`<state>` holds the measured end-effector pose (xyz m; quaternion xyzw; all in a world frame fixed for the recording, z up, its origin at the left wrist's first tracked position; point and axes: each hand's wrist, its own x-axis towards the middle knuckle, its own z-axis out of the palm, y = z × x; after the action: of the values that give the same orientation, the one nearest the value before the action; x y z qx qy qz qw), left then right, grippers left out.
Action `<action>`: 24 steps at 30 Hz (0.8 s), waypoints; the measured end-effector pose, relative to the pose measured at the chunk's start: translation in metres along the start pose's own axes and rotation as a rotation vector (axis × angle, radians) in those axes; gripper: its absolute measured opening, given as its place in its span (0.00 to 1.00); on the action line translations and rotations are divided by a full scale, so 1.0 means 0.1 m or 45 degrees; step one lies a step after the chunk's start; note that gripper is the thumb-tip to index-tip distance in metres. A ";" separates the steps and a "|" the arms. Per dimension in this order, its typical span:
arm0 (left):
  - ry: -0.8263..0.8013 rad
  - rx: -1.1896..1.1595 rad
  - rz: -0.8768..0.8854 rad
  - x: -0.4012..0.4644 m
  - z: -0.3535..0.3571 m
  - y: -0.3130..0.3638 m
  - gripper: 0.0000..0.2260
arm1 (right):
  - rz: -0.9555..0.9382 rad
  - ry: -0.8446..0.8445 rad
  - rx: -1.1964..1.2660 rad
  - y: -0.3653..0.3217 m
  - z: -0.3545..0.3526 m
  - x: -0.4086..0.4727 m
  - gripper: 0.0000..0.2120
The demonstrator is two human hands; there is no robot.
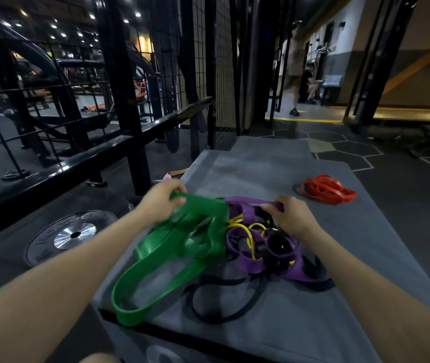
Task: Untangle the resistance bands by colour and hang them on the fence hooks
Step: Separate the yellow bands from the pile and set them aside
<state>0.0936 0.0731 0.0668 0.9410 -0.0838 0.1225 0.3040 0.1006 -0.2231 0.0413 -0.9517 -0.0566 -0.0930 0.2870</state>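
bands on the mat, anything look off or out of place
Green, purple, yellow and black bands lie knotted in one heap on the mat. The red bands sit apart, already separated. A weight plate lies flat on the floor.

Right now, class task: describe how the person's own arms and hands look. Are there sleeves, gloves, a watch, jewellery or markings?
Both forearms are bare along the whole length that shows, with no sleeve in view. The left hand and the right hand wear no gloves. No watch, band, ring or marking shows on either wrist or on the fingers, though the picture is somewhat blurred.
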 end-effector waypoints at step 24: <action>0.101 -0.510 0.091 0.72 -0.08 0.51 0.03 | -0.021 -0.014 -0.063 -0.02 0.09 0.35 0.13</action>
<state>0.1490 0.0307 0.1214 0.8527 -0.1277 0.1509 0.4836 0.1360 -0.2143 0.0428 -0.9586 -0.0637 -0.0915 0.2622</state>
